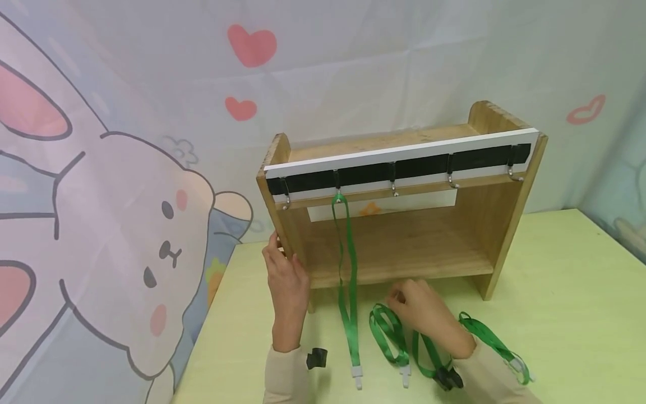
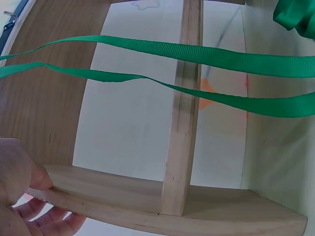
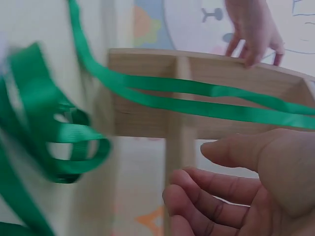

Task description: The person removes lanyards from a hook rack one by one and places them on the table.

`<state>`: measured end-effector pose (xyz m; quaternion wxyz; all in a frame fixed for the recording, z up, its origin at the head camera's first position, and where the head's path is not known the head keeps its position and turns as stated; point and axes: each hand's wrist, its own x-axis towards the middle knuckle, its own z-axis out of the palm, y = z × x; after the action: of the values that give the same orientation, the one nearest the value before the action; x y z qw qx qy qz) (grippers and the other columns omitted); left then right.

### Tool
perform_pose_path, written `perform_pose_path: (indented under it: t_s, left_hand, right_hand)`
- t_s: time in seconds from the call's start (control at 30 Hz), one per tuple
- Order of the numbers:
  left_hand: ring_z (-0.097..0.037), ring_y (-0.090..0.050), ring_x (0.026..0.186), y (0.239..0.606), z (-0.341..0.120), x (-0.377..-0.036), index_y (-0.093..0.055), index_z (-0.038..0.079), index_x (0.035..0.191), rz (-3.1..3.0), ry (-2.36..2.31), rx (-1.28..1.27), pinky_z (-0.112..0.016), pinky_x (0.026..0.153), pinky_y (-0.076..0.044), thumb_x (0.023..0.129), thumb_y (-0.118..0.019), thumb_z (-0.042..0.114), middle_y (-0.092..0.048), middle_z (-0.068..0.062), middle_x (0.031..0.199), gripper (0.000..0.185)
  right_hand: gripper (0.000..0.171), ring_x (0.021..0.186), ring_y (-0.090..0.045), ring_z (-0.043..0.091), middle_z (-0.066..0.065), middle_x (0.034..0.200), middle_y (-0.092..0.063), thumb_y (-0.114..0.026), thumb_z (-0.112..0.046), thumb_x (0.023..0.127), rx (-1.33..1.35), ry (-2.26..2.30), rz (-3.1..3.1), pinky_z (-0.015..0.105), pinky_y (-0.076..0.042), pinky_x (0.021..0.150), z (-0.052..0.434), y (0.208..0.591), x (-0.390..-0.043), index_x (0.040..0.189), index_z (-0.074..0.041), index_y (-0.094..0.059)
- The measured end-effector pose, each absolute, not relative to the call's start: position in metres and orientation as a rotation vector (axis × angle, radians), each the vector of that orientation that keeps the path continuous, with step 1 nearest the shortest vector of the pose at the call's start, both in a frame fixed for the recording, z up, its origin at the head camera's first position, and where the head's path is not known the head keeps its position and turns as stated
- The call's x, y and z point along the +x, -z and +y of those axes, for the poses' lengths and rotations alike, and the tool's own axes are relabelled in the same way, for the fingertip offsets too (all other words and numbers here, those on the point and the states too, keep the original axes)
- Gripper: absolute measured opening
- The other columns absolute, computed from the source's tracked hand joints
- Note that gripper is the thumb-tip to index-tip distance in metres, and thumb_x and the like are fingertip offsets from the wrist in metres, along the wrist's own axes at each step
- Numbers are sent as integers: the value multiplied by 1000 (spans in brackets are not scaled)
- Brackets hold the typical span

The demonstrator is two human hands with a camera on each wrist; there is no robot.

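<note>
Left hand: the left hand (image 1: pixel 286 280) holds the left side panel of the wooden shelf (image 1: pixel 398 247); the thumb presses on the panel's edge and the fingers (image 2: pixel 47 219) curl behind it.
Wooden shelf: it stands upright on the pale green surface (image 1: pixel 555 292), open to the front, with a hook rail (image 1: pixel 398 168) along its top front edge.
Inside the shelf: only the board floor and a back panel show in the open compartment.
Hanging lanyard: a green lanyard (image 1: pixel 347 280) hangs from the second hook from the left, down across the opening; its white clip end rests on the surface.
Loose lanyards: more green lanyards (image 1: pixel 391 336) lie coiled on the surface just in front of the shelf.
Right hand: the right hand (image 1: pixel 424 314) rests over these loose lanyards; the fingers (image 3: pixel 211 191) are loosely bent and slightly apart, pinching nothing that can be seen.
</note>
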<state>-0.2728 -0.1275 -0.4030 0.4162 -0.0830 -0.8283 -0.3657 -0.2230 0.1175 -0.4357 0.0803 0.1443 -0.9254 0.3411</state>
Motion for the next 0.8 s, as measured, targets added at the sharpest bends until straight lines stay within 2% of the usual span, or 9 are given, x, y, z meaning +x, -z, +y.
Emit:
perform_pose_path:
  t_s: [0.3, 0.5, 0.7, 0.8]
  left_hand:
    - [-48, -62, 101, 404, -130, -271, -30, 1, 143, -2079, 911, -206, -56, 76, -58, 90, -58, -17, -46, -28, 115, 63]
    - [-48, -62, 102, 403, -130, -271, -30, 0, 144, -2083, 916, -209, -55, 76, -58, 91, -58, -17, -46, -28, 116, 62]
    - [-47, -62, 100, 404, -130, -272, -30, 1, 144, -2081, 932, -204, -54, 75, -58, 91, -57, -17, -46, -28, 116, 63]
    - [-47, -63, 99, 404, -129, -273, -30, 2, 144, -2076, 935, -208, -54, 74, -58, 90, -58, -18, -47, -28, 116, 63]
  right_hand:
    - [10, 58, -54, 4, -7, 69, -64, -66, -7, 93, 542, -1037, -2571, 25, -46, 52, 112, 398, -226, 88, -5, -74]
    - [9, 63, -56, 7, -8, 73, -65, -66, -9, 94, 544, -1079, -2474, 27, -49, 58, 102, 376, -229, 90, -6, -74]
    - [5, 68, -60, 12, 0, 82, -69, -72, -9, 93, 524, -1118, -2306, 31, -52, 63, 89, 363, -231, 94, -5, -72]
    - [13, 70, -62, 14, 4, 86, -69, -78, -11, 89, 502, -1140, -2222, 32, -54, 64, 82, 361, -233, 96, -4, -69]
